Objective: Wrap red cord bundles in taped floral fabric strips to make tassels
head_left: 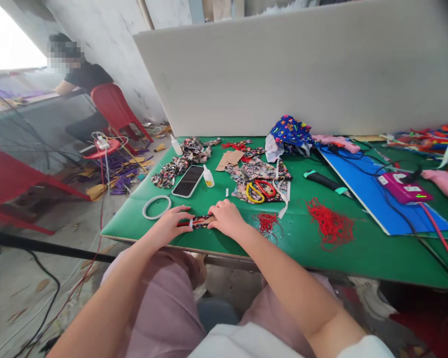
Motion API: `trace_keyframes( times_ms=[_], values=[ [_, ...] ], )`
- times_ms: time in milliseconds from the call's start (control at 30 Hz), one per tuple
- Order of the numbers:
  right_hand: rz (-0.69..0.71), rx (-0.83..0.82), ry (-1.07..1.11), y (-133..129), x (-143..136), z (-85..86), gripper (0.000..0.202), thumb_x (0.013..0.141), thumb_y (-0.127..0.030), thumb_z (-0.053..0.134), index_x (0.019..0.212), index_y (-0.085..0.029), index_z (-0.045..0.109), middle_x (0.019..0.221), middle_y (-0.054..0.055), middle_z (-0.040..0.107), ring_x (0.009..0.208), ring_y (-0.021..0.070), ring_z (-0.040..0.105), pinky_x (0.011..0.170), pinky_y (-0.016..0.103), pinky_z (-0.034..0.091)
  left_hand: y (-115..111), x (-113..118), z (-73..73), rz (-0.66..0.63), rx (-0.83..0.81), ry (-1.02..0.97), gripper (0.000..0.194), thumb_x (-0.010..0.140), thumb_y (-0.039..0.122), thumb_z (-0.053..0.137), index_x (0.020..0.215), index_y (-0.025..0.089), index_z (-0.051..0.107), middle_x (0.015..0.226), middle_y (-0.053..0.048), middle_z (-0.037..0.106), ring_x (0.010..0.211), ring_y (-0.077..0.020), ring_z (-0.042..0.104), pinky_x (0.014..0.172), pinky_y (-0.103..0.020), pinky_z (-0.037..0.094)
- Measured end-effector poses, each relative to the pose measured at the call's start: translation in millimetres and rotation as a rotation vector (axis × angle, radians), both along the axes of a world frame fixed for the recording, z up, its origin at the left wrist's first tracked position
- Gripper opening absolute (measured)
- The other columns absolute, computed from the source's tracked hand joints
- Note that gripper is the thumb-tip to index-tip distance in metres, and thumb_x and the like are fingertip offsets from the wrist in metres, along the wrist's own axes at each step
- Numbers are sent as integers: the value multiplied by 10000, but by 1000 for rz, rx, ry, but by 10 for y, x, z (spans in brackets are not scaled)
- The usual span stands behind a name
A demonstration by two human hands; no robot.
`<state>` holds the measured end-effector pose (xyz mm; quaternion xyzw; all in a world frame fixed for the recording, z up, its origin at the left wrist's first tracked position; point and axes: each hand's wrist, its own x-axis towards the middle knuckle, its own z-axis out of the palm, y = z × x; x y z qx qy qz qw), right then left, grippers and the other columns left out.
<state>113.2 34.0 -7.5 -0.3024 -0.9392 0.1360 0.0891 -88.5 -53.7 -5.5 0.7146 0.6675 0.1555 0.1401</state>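
A short strip of dark floral fabric [200, 219] lies flat near the front edge of the green table, with a pale piece across its left part and a brown piece at its right. My left hand [170, 226] grips its left end between thumb and fingers. At the other end, my right hand [228, 218] has its fingers closed on the strip, partly covering it. A white ring [157, 198] is beside my left hand. Just beyond are a phone [188, 181] and a small white glue bottle [208, 177]. Red threads [268, 223] lie to the right of my right hand.
Scissors [260, 191] rest on floral fabric pieces [257, 170]. A cutter knife [326, 182], a red thread pile [329, 223], a blue board [381, 199] and pink glue guns [443, 182] with cables occupy the right. A person [87, 79] sits far left; a board [302, 69] stands behind.
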Motion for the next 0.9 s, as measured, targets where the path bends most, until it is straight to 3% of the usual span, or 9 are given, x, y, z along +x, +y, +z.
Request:
trace_keyframes(
  times_ms=[133, 300, 400, 467, 567, 667, 767, 900],
  values=[
    [19, -29, 40, 72, 208, 61, 361, 716, -448, 650, 984, -207, 636, 969, 79, 619, 960, 215, 532, 799, 320, 432, -22, 5, 12, 9, -6, 0, 498, 717, 626, 530, 966, 222, 683, 1179, -133, 565, 1036, -285, 564, 932, -450, 422],
    [-99, -50, 108, 245, 807, 125, 332, 792, -361, 588, 1044, -147, 615, 1069, 109, 617, 1038, 210, 531, 907, 339, 406, -117, 14, -40, 31, 61, 22, 540, 770, 598, 490, 1136, 216, 598, 1204, -110, 552, 1090, -264, 530, 982, -427, 389],
    [-282, 9, 283, 179, 1173, 1, 328, 830, -342, 532, 1091, -153, 592, 1123, 97, 604, 1074, 197, 523, 951, 342, 393, -206, 0, -100, 73, 116, 30, 586, 791, 602, 453, 1217, 208, 529, 1227, -110, 534, 1124, -263, 505, 997, -433, 375],
    [-328, 71, 287, 58, 1331, -137, 421, 829, -389, 519, 1182, -162, 544, 1188, 118, 577, 1118, 235, 504, 961, 413, 385, -271, -22, -135, 104, 148, 25, 589, 798, 604, 436, 1223, 206, 520, 1218, -109, 540, 1126, -263, 501, 999, -443, 371],
    [-387, 162, 157, -140, 1403, -310, 597, 794, -519, 506, 1295, -202, 446, 1316, 141, 481, 1237, 322, 393, 980, 575, 297, -352, -67, -169, 132, 198, 24, 515, 833, 572, 396, 1156, 211, 572, 1190, -96, 563, 1114, -251, 510, 999, -432, 375],
    [-372, 229, 70, -253, 1341, -364, 618, 802, -541, 476, 1322, -211, 416, 1374, 137, 417, 1291, 343, 309, 988, 629, 232, -385, -111, -187, 156, 233, 39, 447, 864, 520, 362, 1059, 216, 626, 1147, -81, 589, 1092, -236, 522, 989, -410, 385],
    [-371, 263, 41, -261, 1279, -348, 441, 865, -412, 438, 1247, -204, 512, 1344, 115, 462, 1292, 336, 311, 984, 631, 234, -376, -149, -194, 173, 250, 58, 408, 873, 478, 367, 997, 214, 652, 1096, -76, 612, 1051, -230, 537, 965, -395, 397],
    [-365, 276, 75, -235, 1304, -347, 343, 886, -272, 410, 1155, -165, 594, 1251, 90, 559, 1261, 299, 374, 997, 530, 308, -350, -202, -212, 182, 283, 90, 362, 870, 438, 389, 958, 220, 664, 1046, -68, 628, 1004, -226, 543, 934, -373, 403]
  ],
)
